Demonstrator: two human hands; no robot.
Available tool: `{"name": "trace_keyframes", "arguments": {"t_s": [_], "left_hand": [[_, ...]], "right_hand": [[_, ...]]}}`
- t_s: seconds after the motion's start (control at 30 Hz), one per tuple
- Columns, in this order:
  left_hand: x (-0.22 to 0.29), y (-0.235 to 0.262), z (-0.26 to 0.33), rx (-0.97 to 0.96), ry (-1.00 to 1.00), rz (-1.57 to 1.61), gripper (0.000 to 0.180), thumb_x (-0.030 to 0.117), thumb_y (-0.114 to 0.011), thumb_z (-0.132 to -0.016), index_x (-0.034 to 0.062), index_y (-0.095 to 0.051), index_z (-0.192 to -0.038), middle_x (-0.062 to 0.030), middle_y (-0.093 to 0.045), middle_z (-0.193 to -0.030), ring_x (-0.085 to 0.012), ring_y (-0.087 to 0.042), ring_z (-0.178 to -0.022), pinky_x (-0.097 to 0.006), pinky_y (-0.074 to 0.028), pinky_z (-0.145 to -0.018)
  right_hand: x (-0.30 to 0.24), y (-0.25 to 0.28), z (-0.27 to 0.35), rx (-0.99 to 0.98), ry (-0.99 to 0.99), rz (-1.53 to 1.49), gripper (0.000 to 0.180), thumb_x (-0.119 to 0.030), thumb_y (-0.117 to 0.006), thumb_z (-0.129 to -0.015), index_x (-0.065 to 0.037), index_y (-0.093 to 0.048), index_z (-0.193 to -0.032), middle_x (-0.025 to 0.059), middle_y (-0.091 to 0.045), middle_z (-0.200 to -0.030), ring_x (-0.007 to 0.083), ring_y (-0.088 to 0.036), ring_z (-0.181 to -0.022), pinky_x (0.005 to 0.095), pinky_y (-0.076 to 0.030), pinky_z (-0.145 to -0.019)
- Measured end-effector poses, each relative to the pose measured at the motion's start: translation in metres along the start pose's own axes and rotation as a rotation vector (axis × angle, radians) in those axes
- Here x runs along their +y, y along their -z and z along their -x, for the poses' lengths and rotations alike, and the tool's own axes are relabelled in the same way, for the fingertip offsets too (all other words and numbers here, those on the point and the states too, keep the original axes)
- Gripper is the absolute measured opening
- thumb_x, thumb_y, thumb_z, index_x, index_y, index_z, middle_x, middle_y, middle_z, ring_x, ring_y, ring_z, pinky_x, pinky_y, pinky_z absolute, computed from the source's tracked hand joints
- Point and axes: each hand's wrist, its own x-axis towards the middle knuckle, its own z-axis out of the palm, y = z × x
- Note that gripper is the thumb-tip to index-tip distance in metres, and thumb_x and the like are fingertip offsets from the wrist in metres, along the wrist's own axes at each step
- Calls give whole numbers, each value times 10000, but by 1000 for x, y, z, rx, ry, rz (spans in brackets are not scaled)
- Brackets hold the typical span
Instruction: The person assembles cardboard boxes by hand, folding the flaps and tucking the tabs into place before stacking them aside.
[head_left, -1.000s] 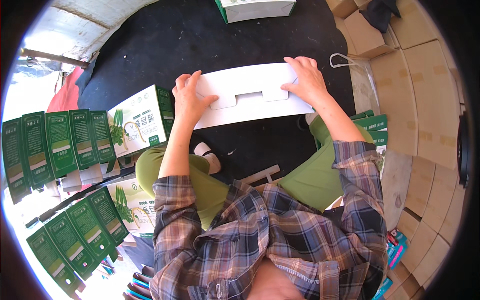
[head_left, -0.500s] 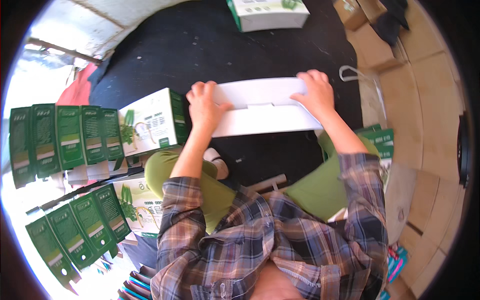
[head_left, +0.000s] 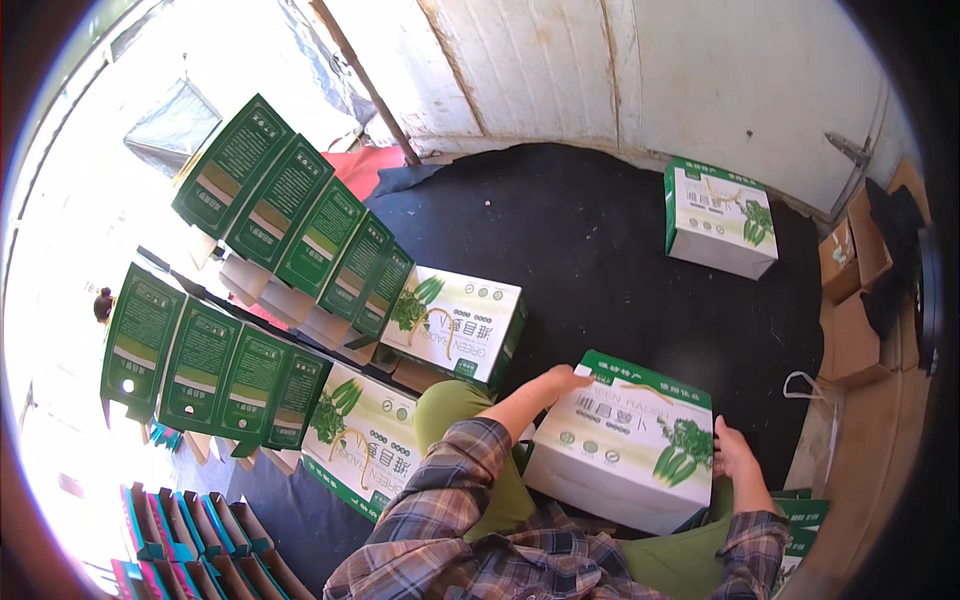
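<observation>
A white and green carton (head_left: pixel 625 425) with a picture of green vegetables and a cord handle sits in front of my lap, printed face up. My left hand (head_left: pixel 566 382) holds its far left corner. At its right side, my right hand (head_left: pixel 733 452) presses against the wall with curved fingers, partly hidden by the box. Between the two hands the carton looks closed on top, its plain white side facing me.
Two matching cartons (head_left: pixel 455 325) (head_left: pixel 360 440) stand on my left, beside rows of green carton panels (head_left: pixel 300 215). Another carton (head_left: pixel 720 215) rests far right on the black sheet (head_left: pixel 520 200). Brown cardboard (head_left: pixel 870 430) lines the right, and open narrow boxes (head_left: pixel 190 525) lie lower left.
The carton in my hands has turned from its plain white side to its printed face, and sits lower, close to my lap. My view has swung left and up.
</observation>
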Motion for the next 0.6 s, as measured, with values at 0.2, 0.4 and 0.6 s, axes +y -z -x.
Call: {"name": "trace_keyframes", "arguments": {"t_s": [0.2, 0.4, 0.6], "left_hand": [[-6, 6, -11, 175, -26, -26, 766, 364, -704, -823, -52, -382, -1379, -205, -487, -1337, -307, -550, -1146, -455, -474, -886], [-4, -1, -6, 305, -320, 583, 420, 353, -647, -871, 17, -573, -1113, -90, -646, -979, -197, -621, -857, -324, -500, -723], [13, 13, 36, 182, -196, 733, 537, 593, -448, -910, 87, -583, -1032, -72, -602, -1065, -254, -542, -1039, -562, -398, -864]], "right_hand": [[-25, -12, 18, 48, 36, -28, 535, -581, -435, -930, -131, -560, -1191, 66, -607, -995, 230, -612, -748, 420, -504, -599], [-42, -8, 30, 99, 295, -213, 564, -596, -434, -921, -137, -528, -1235, 75, -592, -1050, 271, -592, -903, 500, -484, -724], [-38, 0, 45, 134, 384, -326, 584, -583, -460, -902, -138, -490, -1279, 83, -526, -1252, 306, -495, -1150, 574, -407, -863]]}}
